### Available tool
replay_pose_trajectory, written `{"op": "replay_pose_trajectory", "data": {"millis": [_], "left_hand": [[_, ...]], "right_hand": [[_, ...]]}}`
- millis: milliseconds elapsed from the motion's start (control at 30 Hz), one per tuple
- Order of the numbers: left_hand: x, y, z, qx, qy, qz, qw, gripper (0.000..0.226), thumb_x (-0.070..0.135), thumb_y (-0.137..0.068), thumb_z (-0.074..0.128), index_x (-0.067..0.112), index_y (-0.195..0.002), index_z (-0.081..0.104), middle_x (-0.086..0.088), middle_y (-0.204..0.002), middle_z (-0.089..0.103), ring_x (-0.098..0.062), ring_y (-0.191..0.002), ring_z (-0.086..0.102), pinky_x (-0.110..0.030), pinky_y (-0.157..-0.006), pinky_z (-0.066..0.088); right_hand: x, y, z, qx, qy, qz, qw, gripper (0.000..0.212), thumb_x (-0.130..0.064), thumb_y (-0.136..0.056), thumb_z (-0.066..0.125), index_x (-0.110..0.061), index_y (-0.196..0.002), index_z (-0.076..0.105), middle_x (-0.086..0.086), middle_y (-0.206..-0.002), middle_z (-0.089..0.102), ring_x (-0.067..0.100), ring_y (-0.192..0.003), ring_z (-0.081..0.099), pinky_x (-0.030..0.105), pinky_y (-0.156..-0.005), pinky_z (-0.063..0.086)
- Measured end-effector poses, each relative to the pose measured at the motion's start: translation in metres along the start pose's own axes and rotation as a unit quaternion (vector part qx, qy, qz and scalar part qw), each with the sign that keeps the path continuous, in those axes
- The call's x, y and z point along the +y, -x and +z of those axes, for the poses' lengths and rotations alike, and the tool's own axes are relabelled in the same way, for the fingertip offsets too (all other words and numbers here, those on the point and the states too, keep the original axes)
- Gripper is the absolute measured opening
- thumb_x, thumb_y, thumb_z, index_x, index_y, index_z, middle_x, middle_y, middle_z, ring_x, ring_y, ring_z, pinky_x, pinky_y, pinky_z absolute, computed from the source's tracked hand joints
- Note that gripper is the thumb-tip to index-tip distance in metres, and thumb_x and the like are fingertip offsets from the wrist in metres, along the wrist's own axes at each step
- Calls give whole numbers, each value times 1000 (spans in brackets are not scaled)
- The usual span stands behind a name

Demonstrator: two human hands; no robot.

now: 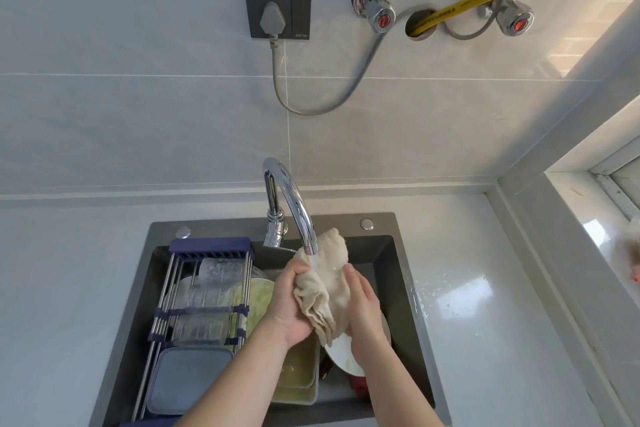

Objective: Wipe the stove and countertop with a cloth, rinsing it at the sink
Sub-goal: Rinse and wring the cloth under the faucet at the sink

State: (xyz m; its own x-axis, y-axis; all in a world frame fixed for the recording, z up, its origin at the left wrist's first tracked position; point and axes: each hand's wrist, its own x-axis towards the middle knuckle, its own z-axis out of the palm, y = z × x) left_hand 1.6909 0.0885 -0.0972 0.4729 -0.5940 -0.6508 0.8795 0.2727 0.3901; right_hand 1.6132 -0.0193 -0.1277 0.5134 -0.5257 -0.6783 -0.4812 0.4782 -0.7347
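Left hand and right hand face each other over the sink, the beige cloth bunched between them; left fingers curl round its folds, right palm apparently presses its side. Cloth's long axis runs up toward the faucet, whose stream strikes its upper part, nearer the left hand

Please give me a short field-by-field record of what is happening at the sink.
cloth: beige cloth bunched under the running faucet
left hand: left hand grips the cloth's left side
right hand: right hand presses against its right side
sink: dark sink holding a white plate and a drying rack with glassware
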Motion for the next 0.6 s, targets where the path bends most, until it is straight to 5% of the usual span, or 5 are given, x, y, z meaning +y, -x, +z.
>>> {"op": "replay_pose_trajectory", "data": {"millis": [133,233,367,467,600], "left_hand": [[0,-3,-12,11,-99,-20,995,59,29,-64,78,-5,-111,70,-31,-119,65,-44,-113,62,-56,-114,40],[1,-3,-24,21,-115,-33,993,49,33,-63,80,-1,-98,71,-25,-106,64,-39,-98,63,-53,-99,48],[8,5,-26,7,-110,-21,994,49,29,-85,59,-6,-116,73,-31,-118,69,-40,-104,69,-49,-94,54],[7,6,-25,12,-99,-13,995,52,35,-91,57,-4,-122,71,-32,-124,67,-38,-110,68,-47,-97,53],[10,10,-28,15,-87,-19,996,60,49,-95,55,1,-128,70,-31,-132,63,-40,-123,62,-51,-113,43]], "right_hand": [[6,-5,6,-37,-81,56,994,73,-83,-83,49,-27,-124,70,4,-121,75,26,-114,70,53,-109,48],[-2,0,13,47,65,-146,986,54,-78,-84,43,-44,-124,59,-12,-136,59,5,-125,55,41,-113,43],[-24,7,33,7,132,-305,943,15,-51,-100,54,-42,-108,64,-17,-106,69,2,-102,64,29,-89,53],[-28,-1,43,57,192,-325,924,24,-46,-104,52,-30,-87,57,-8,-80,65,9,-76,61,38,-71,52],[-23,-7,51,63,275,-305,909,37,-59,-97,53,-25,-85,49,-7,-74,60,12,-67,56,36,-62,48]]}}
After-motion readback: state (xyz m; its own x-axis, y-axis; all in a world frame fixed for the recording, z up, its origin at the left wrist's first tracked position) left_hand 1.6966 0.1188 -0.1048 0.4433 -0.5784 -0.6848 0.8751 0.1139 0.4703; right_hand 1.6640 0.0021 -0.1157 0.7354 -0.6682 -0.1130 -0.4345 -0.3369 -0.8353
